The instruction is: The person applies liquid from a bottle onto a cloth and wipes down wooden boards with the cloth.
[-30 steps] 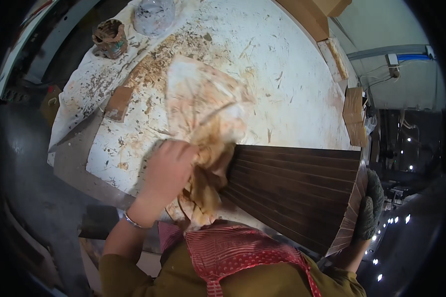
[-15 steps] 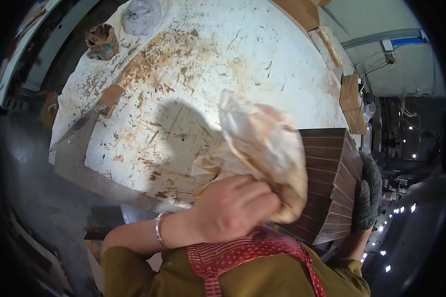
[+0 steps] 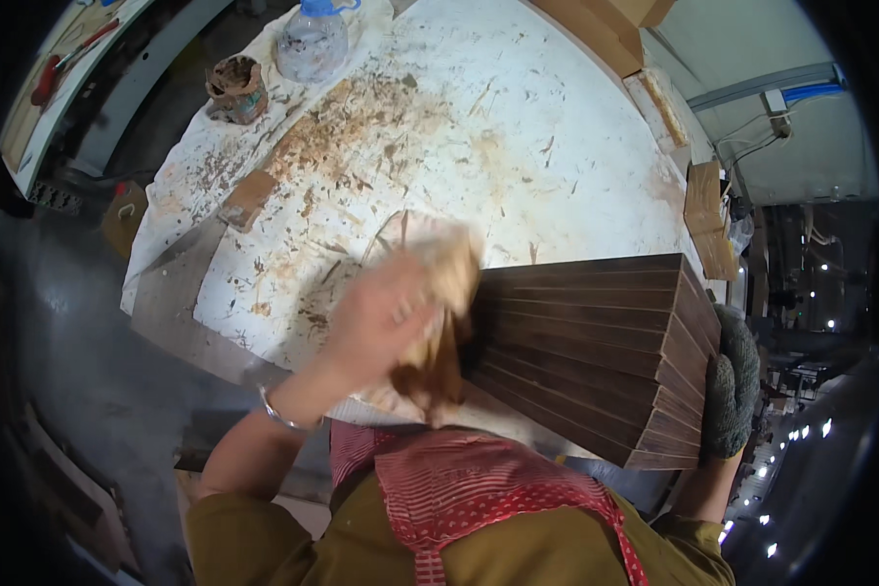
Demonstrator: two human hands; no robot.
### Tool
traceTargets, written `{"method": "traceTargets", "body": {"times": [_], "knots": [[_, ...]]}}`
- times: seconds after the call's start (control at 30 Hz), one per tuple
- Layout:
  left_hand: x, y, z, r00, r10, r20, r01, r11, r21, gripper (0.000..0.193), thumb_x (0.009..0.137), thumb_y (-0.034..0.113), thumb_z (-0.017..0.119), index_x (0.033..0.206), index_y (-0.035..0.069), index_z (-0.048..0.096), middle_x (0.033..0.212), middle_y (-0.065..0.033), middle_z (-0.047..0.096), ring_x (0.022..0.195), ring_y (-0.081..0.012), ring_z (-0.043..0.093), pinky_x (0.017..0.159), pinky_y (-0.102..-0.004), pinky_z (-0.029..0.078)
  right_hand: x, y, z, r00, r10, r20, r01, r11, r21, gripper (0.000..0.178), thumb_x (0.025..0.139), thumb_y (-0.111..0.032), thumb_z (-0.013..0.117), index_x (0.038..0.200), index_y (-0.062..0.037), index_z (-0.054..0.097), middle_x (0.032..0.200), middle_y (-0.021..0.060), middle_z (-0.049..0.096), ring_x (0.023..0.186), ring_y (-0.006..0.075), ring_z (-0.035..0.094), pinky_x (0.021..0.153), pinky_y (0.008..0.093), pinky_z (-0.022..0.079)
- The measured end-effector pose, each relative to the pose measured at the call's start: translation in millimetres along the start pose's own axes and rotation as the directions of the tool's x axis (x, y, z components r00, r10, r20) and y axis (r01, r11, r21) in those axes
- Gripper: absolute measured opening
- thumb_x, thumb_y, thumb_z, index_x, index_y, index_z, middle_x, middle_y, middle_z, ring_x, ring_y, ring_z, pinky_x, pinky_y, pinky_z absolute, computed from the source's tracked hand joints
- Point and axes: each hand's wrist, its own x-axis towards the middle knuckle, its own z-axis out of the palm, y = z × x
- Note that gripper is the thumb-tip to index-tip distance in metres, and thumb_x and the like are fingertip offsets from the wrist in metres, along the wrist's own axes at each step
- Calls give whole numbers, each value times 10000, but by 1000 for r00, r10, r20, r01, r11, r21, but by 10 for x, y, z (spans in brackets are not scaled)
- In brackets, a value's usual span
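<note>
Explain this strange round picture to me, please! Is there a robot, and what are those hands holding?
No robot here, just a person in a red patterned apron. A camera worn on their head looks down, and its wide lens bends straight edges. The left hand, a bit blurry, holds a crumpled, stained cloth by one end of a dark brown grooved piece. The right hand, in a grey knitted glove, is against the other end. On the white, brown-spattered table are a messy cup, a clear container with a blue top and a flat brown block.
</note>
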Motion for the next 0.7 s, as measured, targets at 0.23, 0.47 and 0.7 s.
{"method": "traceTargets", "body": {"times": [0.23,0.47,0.7], "knots": [[489,527,647,985,174,2,-139,792,-595,602,976,449,349,1369,-7,353,1453,-192,305,1281,-301,408,1070,-407,319,7,30,-8,999,18,28,-18,1000,-20,612,843,-480,541,1178,31,570,1188,184,568,1139,314,507,1011,418,342],[339,-9,829,954,-129,271,262,798,-543,554,1011,335,308,1441,-3,224,1418,-179,341,1306,-227,361,1061,-322,306,0,89,-25,999,-24,37,24,1000,-9,631,860,-488,530,1207,39,550,1223,186,556,1177,309,482,1033,422,315],[533,323,720,950,-24,312,247,670,-700,521,1003,293,340,1412,-21,262,1372,-218,371,1332,-282,305,1088,-349,313,-71,172,-27,1000,-11,17,10,997,76,636,873,-461,531,1254,48,510,1269,175,533,1214,296,460,1061,415,284]]}}
